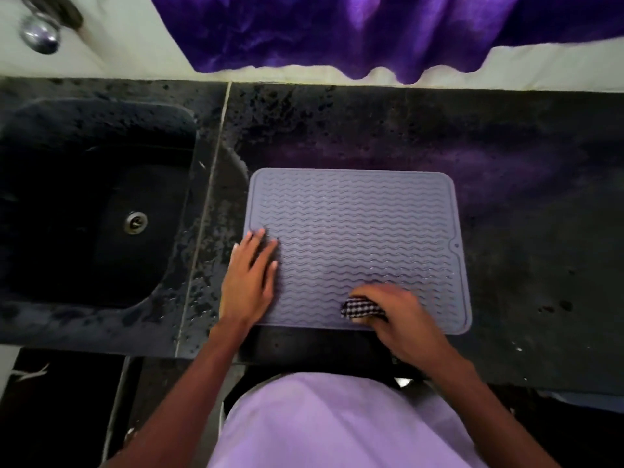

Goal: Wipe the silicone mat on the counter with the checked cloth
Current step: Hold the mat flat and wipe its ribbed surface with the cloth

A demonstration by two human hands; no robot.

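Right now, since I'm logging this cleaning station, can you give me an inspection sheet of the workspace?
Surface: dark speckled counter, joint line left of the mat.
Job's things: grey silicone mat lies flat near the front edge; checked cloth is bunched on its near right part.
Clutter: nothing seen.
Hands: left hand presses flat on the mat's left edge, fingers straight; right hand grips the checked cloth against the mat.
Cables: nothing seen.
Surroundings: dark sink with a metal drain left of the mat; chrome tap at far left; purple fabric behind the counter.
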